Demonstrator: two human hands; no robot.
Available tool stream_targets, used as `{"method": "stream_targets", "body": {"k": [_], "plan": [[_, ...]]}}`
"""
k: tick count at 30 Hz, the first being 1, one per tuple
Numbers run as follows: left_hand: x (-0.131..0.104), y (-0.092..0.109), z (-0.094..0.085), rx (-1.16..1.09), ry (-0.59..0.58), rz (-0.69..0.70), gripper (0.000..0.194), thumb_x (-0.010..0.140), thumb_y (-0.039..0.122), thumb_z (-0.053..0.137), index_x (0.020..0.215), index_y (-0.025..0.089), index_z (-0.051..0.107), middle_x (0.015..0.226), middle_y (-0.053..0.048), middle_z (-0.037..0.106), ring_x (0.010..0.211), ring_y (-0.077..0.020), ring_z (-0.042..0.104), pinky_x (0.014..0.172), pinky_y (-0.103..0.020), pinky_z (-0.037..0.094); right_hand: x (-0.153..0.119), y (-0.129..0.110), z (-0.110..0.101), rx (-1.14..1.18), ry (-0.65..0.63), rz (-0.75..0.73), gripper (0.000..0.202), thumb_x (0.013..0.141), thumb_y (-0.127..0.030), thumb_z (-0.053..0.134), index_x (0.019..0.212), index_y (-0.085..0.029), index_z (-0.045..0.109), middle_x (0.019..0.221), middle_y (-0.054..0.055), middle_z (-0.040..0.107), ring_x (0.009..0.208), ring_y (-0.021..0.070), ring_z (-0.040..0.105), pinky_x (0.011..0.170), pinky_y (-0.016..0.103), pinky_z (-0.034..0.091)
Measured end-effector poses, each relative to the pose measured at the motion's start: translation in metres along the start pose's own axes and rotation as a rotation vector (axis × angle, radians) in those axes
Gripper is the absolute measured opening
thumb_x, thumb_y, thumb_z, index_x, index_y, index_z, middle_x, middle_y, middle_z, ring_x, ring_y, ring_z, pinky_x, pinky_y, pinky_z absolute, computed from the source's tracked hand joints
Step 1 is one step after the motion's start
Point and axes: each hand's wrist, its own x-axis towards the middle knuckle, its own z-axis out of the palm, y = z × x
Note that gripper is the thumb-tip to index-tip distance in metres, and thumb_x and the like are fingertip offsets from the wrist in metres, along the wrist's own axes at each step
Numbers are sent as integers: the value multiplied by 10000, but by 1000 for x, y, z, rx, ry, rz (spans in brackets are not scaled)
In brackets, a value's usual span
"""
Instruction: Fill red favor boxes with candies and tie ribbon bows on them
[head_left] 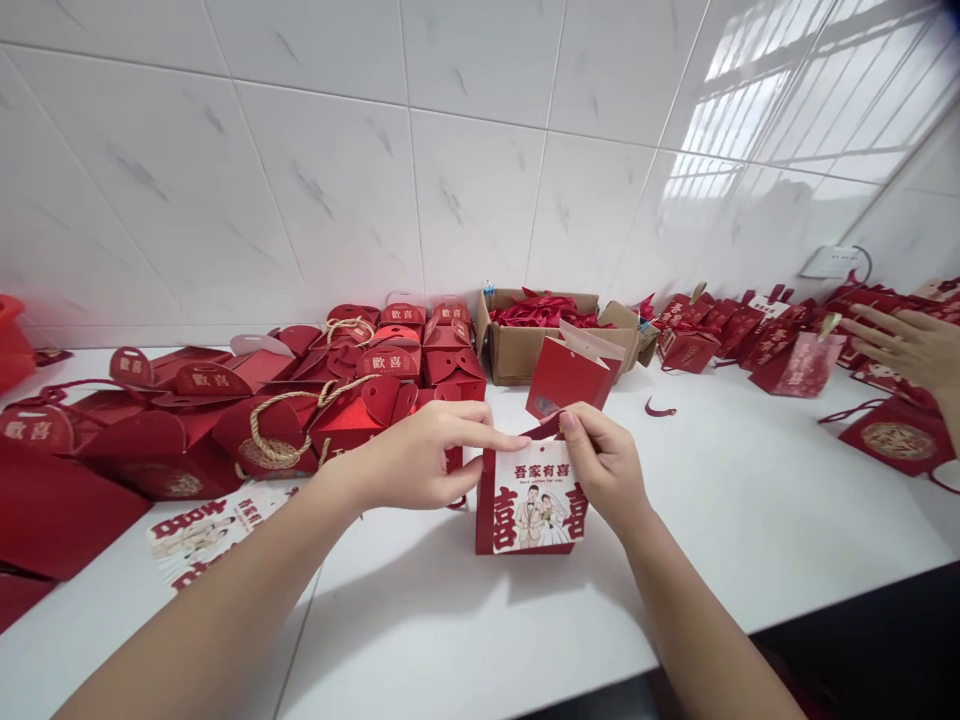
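Note:
In front of me a small red gift box (484, 510) stands upright on the white table. A white card (536, 495) with a drawn wedding couple and red characters covers its front. A dark red ribbon (546, 428) runs across the top of the box. My right hand (609, 465) pinches the ribbon between thumb and fingers at the top right corner. From the left, my left hand (442, 455) reaches in with its index finger stretched to the ribbon and the card's upper edge. Its thumb is apart, beside the box's left side.
Behind the box stands an open red box (566, 375) and a cardboard carton (517, 358) of red ribbons. Many red boxes (172, 440) crowd the left, near a pile of cards (217, 530). At right, another person's hand (904, 345) is over more boxes. A ribbon scrap (660, 410) lies nearby.

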Motion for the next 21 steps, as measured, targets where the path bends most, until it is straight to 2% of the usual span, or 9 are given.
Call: {"method": "stream_targets", "body": {"k": [3,5,6,8,10,13,17,21], "plan": [[2,5,3,-104,23,15,407,757,87,517,1114,225,654,1007,-51,626,824,-150,596,709,-251,483,0,0,0,-25,15,-15,299,957,-324,411,695,-202,489,653,1,485,596,133,442,570,279,356],[5,11,11,-177,74,-26,282,794,135,538,1055,194,625,1070,-54,636,923,-168,607,810,-278,489,-1,0,-1,-33,16,-33,289,955,-314,414,704,-201,500,663,5,505,607,135,461,579,279,366],[7,13,17,-202,102,-75,216,825,177,541,1034,184,595,1042,-50,645,902,-161,612,806,-278,490,-1,0,-1,-31,14,-40,282,953,-308,416,710,-199,508,672,9,517,618,137,474,588,279,373],[11,18,30,-235,148,-195,150,872,246,524,1007,179,528,938,-30,646,761,-130,605,695,-253,489,-1,0,0,-14,10,-42,274,951,-298,420,718,-196,521,696,16,541,645,139,498,608,277,385],[14,20,41,-248,179,-254,119,889,255,498,984,182,492,887,-18,629,682,-113,578,613,-237,465,-1,-1,1,14,24,-18,281,952,-298,420,710,-194,520,689,10,533,638,132,490,602,270,381],[16,19,50,-248,198,-226,80,891,229,482,954,184,502,870,-20,623,718,-124,581,626,-237,462,-1,-3,3,73,64,60,315,950,-332,425,677,-192,492,640,-10,482,592,116,450,559,256,359],[17,16,50,-241,218,-197,68,883,212,488,936,179,516,838,-20,618,725,-132,579,641,-246,465,-2,-5,4,169,66,168,359,933,-410,446,652,-190,480,610,-17,463,559,110,432,515,246,342],[17,17,51,-238,241,-180,61,875,204,496,921,177,526,823,-15,617,716,-131,575,660,-254,470,-3,-5,5,235,66,208,372,921,-441,461,651,-188,495,599,-20,449,540,105,407,494,242,327]]}}
